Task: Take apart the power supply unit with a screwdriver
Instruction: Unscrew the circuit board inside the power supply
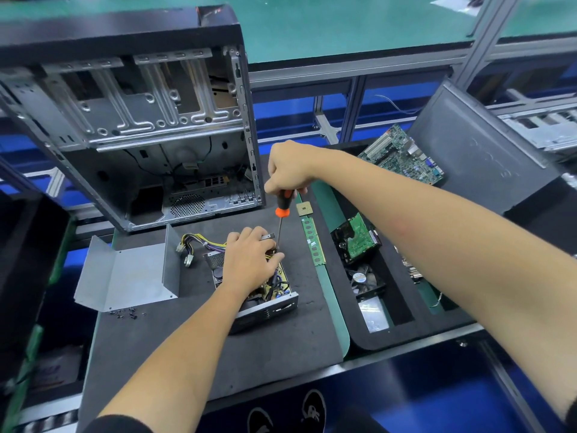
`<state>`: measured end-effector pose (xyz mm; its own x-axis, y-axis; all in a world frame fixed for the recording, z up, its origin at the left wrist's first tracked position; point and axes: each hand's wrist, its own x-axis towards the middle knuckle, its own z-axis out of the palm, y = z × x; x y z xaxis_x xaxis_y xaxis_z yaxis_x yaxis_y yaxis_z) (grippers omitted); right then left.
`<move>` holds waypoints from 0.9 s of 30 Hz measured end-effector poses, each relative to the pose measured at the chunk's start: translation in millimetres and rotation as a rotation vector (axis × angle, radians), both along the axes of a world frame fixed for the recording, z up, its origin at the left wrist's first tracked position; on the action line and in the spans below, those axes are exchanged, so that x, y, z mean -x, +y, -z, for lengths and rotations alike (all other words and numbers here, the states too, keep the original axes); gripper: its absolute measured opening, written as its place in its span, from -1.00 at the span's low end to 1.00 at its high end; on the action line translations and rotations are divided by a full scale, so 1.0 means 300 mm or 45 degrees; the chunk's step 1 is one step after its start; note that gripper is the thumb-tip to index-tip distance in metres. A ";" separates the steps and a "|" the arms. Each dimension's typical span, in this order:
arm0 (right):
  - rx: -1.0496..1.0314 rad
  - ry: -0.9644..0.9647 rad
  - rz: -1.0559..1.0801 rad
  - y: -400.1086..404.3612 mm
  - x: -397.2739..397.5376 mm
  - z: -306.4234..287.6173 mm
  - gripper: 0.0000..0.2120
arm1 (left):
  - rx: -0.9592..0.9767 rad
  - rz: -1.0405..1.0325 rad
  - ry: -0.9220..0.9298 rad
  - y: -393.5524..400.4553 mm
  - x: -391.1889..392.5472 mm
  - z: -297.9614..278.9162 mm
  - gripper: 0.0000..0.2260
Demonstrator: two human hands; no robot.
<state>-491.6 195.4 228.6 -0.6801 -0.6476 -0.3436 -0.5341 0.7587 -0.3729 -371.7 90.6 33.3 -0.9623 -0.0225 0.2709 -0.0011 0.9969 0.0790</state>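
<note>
The power supply unit point(274, 303) lies open on the dark mat, its circuit board and coloured wires exposed. My left hand point(249, 260) rests on top of its inner parts, fingers curled over them. My right hand point(288, 170) grips the black and orange handle of a screwdriver point(282, 214) held upright, its tip down at the unit's far corner beside my left fingers. The unit's grey metal cover point(125, 273) lies off to the left on the mat. A cluster of small dark screws point(126, 314) sits in front of that cover.
An empty computer case point(131, 120) stands at the back left. A memory stick point(313, 240) and a processor chip point(304, 209) lie right of the unit. A black tray point(402, 334) holds a hard drive point(356, 239) and fan; a motherboard point(402, 154) and side panel point(480, 148) sit behind.
</note>
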 end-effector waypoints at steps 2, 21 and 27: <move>0.021 -0.021 0.014 0.000 0.004 0.003 -0.82 | 0.004 -0.003 -0.001 -0.002 0.002 -0.001 -0.81; 0.356 -0.186 0.040 -0.091 0.094 -0.168 -0.91 | -0.953 -0.273 0.072 -0.223 -0.043 -0.246 -0.84; -0.038 -0.436 -0.230 -0.225 0.004 -0.068 -0.85 | -0.831 -0.471 0.132 -0.483 -0.148 -0.345 -0.85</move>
<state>-492.9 127.9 249.0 -0.3986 -0.7328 -0.5514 -0.5085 0.6770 -0.5321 -327.3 -54.3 136.9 -0.8314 -0.5256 0.1805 -0.2868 0.6840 0.6708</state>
